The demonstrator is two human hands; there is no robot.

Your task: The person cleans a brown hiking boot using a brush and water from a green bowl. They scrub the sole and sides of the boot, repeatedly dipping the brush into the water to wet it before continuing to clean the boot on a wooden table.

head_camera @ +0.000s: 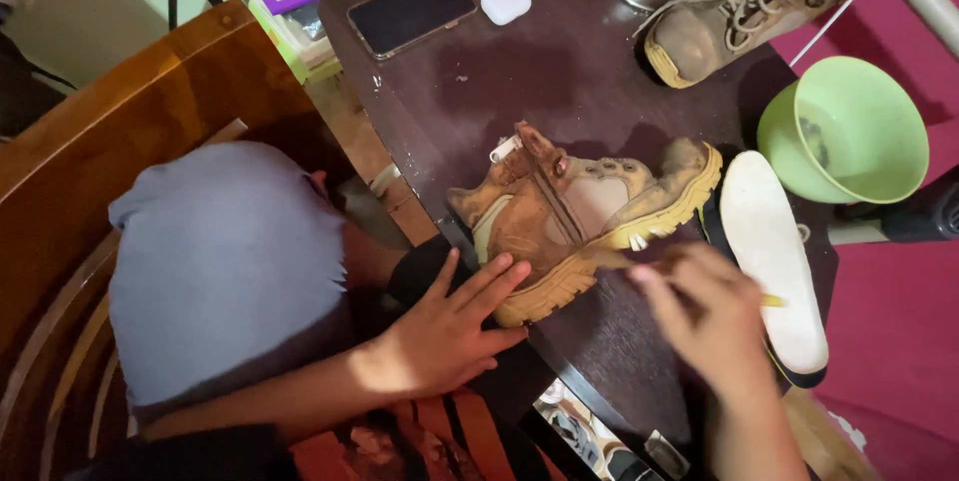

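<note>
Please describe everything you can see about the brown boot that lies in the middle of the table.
The boot is tan and brown, seemingly suede or worn leather, with a thick ridged yellowish sole. It lies on its side on the dark table, toe toward the green bowl, without laces, its tongue and opening spread wide. The left hand presses flat against its heel end. The right hand, blurred, holds a thin yellowish tool at the sole edge; what it is cannot be told. A white insole lies beside the toe.
</note>
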